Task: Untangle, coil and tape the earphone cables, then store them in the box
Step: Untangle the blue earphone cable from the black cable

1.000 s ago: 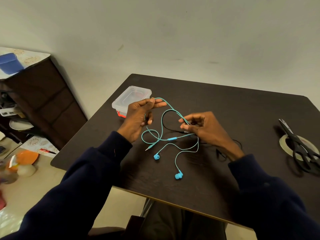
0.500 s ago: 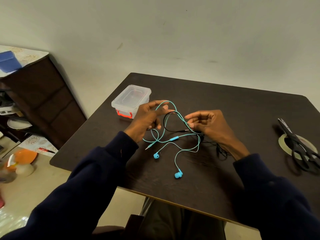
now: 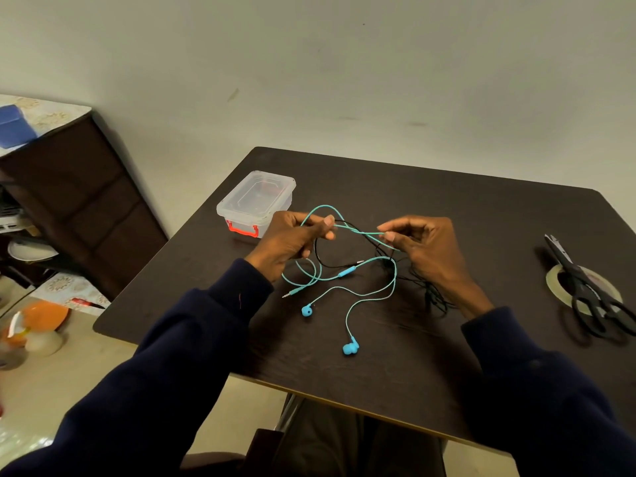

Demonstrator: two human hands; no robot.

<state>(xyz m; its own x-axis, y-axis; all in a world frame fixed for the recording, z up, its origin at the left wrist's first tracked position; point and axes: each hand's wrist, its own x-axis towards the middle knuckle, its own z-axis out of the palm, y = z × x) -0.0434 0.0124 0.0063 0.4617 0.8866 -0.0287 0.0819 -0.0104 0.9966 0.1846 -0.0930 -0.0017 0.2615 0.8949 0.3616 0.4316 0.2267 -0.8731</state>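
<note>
A teal earphone cable [image 3: 358, 294] lies tangled with a black earphone cable [image 3: 432, 294] on the dark table [image 3: 447, 208]. My left hand [image 3: 292, 241] pinches a loop of the teal cable between thumb and fingers. My right hand [image 3: 425, 242] pinches the same teal strand a short way to the right, so it runs taut between both hands. Two teal earbuds [image 3: 350, 347] and the teal jack plug rest on the table below. The clear plastic box [image 3: 256, 201], lid on with a red latch, stands just behind my left hand.
Black scissors [image 3: 585, 290] lie across a roll of clear tape [image 3: 555, 280] at the table's right edge. A dark wooden cabinet [image 3: 79, 201] stands to the left. An orange object [image 3: 41, 318] sits on the floor at lower left.
Both hands have risen and drawn closer. My left hand now pinches the teal loop and my right hand has shifted onto the same strand, pulling it straight between them.
</note>
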